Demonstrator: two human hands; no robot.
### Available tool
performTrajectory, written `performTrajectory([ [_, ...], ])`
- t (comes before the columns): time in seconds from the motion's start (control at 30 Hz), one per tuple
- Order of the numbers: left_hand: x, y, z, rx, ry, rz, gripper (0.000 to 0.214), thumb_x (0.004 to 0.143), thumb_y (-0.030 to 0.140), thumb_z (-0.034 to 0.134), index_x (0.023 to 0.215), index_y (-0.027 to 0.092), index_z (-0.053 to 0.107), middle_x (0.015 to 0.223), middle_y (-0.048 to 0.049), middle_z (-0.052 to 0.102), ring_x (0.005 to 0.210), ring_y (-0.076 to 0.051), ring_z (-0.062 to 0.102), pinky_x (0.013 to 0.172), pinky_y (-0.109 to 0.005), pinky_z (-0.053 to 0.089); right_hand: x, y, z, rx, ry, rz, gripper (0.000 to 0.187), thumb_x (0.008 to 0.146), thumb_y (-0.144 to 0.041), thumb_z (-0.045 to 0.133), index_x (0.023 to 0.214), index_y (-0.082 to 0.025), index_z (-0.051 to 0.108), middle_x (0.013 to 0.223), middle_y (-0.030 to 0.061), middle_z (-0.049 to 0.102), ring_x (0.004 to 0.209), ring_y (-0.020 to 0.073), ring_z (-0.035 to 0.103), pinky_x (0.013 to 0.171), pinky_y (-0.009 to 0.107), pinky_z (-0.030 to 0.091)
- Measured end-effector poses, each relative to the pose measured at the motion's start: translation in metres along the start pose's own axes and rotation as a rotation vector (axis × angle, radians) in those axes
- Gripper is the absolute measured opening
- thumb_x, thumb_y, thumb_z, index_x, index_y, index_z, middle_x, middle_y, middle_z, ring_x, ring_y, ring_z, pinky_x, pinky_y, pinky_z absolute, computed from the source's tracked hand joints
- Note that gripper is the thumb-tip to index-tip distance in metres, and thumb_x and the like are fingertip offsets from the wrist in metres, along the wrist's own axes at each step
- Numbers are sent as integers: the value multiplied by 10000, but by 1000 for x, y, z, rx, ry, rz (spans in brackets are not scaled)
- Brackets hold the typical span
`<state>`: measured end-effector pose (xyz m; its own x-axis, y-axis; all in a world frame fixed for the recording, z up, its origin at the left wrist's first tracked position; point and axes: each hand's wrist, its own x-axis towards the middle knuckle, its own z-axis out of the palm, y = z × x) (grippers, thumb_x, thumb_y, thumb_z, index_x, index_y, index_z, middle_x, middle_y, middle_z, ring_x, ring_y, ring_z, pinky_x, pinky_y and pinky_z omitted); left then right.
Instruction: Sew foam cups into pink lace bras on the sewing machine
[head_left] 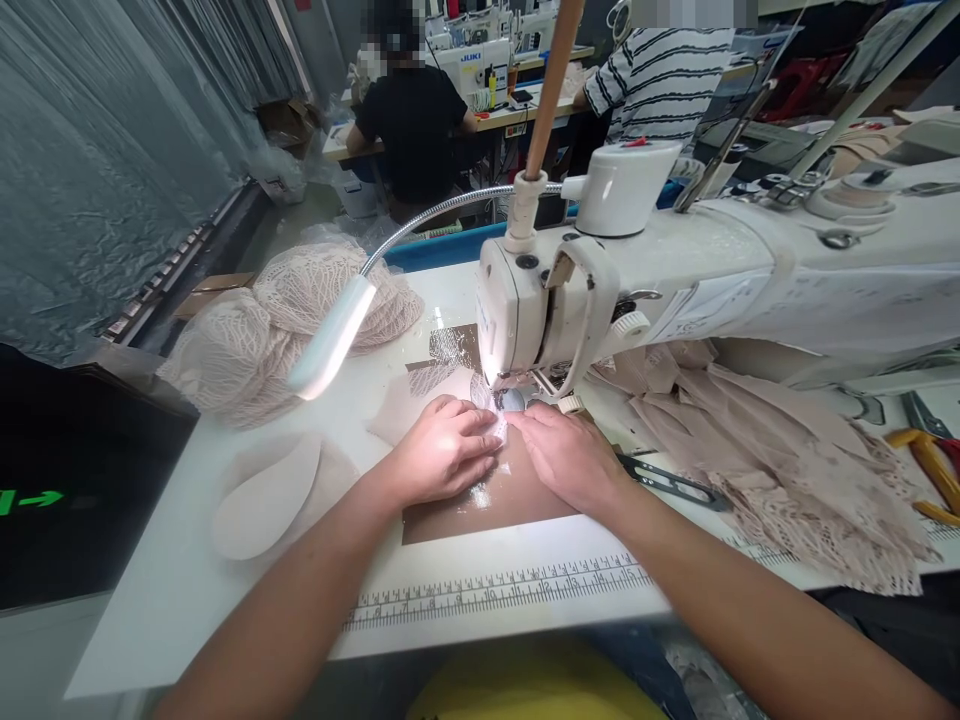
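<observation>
My left hand (450,450) and right hand (566,450) lie flattened, fingertips at sheer, pale-pink, lacy fabric (439,382) behind the counter's (172,570) ruler-marked front edge.

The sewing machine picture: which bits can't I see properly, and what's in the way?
All in the head view:
1. Needle tip of the sewing machine: too small, lost in bright glare.
2. Pale fabric under the left hand: partly covered by that hand.
3. Underside of the right hand: hidden by the hand itself.
4. Writing on the paper: too blurred to read.
5. Yellow tool: cut off by the right edge.
</observation>
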<state>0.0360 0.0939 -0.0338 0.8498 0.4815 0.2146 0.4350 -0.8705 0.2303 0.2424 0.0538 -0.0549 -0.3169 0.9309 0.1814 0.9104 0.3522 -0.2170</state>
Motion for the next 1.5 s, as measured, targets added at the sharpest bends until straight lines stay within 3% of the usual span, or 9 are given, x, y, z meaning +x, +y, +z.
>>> performTrajectory([
  [0.33, -1, 0, 1, -19, 14, 26, 273, 932, 310, 463, 1105, 226, 657, 1181, -66, 649, 1018, -223, 539, 930, -417, 393, -5, 2, -2, 20, 21, -211, 324, 909, -123, 410, 1059, -195, 688, 844, 48, 619, 774, 166, 512, 706, 282, 361],
  [0.73, -1, -13, 10, 10, 88, -71, 294, 933, 288, 453, 1137, 209, 650, 1238, -64, 626, 1012, -224, 544, 907, -407, 409, 2, -5, 2, -85, 3, -85, 425, 843, -84, 418, 1165, -224, 657, 814, 44, 628, 669, 165, 515, 631, 293, 335],
  [1.23, -3, -25, 17, 114, 202, -270, 320, 875, 219, 484, 1161, 207, 626, 1246, -101, 597, 1143, -276, 498, 947, -462, 408, -1, 3, 7, 62, 47, -132, 349, 890, -143, 422, 1116, -195, 683, 851, 47, 644, 757, 167, 587, 667, 269, 426],
  [1.5, -6, -35, 14, 157, 232, -464, 317, 884, 208, 466, 1156, 222, 626, 1217, -90, 603, 1147, -271, 477, 941, -473, 410, 1, 3, 4, 78, 50, -160, 356, 906, -176, 386, 1096, -199, 686, 844, 58, 654, 763, 181, 611, 659, 288, 471],
])
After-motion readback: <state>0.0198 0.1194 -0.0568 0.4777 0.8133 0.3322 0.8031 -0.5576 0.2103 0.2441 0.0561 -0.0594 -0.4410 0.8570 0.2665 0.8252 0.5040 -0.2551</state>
